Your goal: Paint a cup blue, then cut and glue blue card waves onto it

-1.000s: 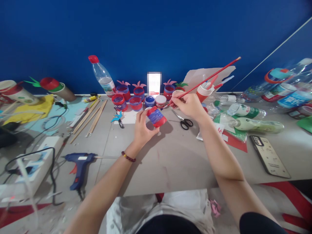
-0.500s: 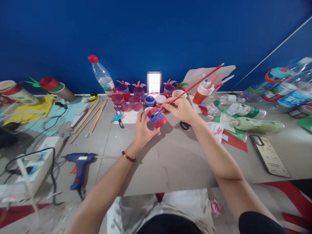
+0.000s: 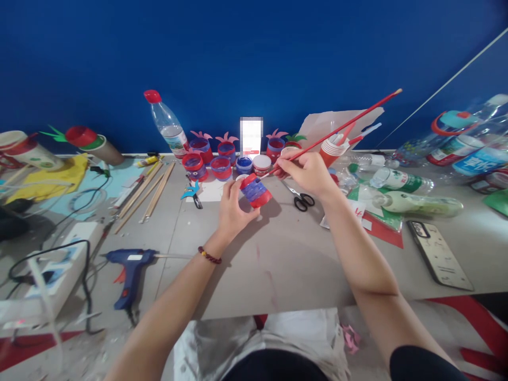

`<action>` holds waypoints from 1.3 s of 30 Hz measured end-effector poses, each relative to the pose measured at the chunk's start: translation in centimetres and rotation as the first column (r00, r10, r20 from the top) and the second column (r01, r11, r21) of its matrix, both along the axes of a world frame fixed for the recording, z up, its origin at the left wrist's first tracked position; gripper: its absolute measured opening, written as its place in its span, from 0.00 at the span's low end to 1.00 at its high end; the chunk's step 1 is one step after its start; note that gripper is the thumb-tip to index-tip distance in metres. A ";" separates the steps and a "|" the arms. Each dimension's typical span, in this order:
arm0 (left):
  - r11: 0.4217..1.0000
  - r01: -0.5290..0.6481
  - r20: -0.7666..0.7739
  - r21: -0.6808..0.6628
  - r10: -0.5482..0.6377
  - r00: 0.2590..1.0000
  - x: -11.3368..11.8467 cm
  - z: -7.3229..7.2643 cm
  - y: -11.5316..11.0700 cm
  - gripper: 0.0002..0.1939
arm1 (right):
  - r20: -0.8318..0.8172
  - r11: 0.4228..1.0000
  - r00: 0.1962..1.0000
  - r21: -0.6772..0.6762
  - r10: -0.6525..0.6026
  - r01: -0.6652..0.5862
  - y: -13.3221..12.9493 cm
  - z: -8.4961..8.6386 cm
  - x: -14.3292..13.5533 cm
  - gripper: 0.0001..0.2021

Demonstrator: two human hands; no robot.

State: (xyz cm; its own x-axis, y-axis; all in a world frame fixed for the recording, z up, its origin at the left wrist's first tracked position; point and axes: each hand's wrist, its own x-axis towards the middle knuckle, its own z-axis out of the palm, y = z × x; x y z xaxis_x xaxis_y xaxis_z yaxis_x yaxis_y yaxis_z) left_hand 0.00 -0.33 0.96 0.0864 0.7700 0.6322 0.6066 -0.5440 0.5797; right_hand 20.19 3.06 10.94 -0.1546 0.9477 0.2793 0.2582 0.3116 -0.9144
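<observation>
Tilted in my left hand [image 3: 232,209] is a small cup [image 3: 256,191] painted red at both ends with a blue-purple band around the middle. My left thumb and fingers wrap its side and bottom. My right hand [image 3: 304,172] pinches a long red paintbrush [image 3: 341,127], its tip at the upper side of the cup; whether it touches I cannot tell for sure. Just behind stand an open jar of blue paint [image 3: 244,164] and a jar with a white lid [image 3: 262,163]. Several red and blue painted cups [image 3: 221,168] are grouped around them, some with paper leaves.
Scissors [image 3: 300,199] lie right of the cup. A blue glue gun [image 3: 133,270], wooden sticks [image 3: 154,196] and a power strip [image 3: 65,264] are at left. At right are plastic bottles [image 3: 402,180], a brush-filled paper cup [image 3: 331,150] and a phone [image 3: 440,256]. A tall bottle [image 3: 169,124] stands behind.
My right hand has moved right with the paintbrush, drawing its tip toward the cup's upper right side and tilting the handle lower. The scissors show more fully. My left hand stays in place.
</observation>
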 end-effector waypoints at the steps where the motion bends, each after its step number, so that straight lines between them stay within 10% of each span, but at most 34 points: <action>1: 1.000 -0.003 0.000 0.001 0.003 1.000 0.0 0.0 0.0 0.42 | -0.009 0.999 0.999 -0.019 0.039 -0.039 -0.2 0.0 -0.2 0.12; 6: 1.000 -0.001 -0.015 0.026 0.001 1.000 -0.1 -0.1 0.2 0.43 | 0.017 0.984 0.988 -0.092 0.156 -0.154 -1.0 -0.1 -1.6 0.10; 19: 0.999 -0.017 -0.005 0.049 0.017 1.000 -0.1 -0.1 0.1 0.43 | 0.135 0.997 0.989 0.044 -0.062 0.056 0.0 0.5 0.4 0.14; 27: 0.998 -0.026 -0.003 0.050 0.027 1.000 -0.1 -0.1 0.1 0.43 | 0.130 0.993 0.984 -0.022 0.121 -0.120 -1.4 0.3 -1.3 0.09; 39: 0.994 -0.063 0.027 0.086 0.061 0.998 -0.2 -0.2 0.2 0.42 | 0.158 0.999 0.987 0.026 -0.028 0.024 -1.2 1.2 -0.7 0.11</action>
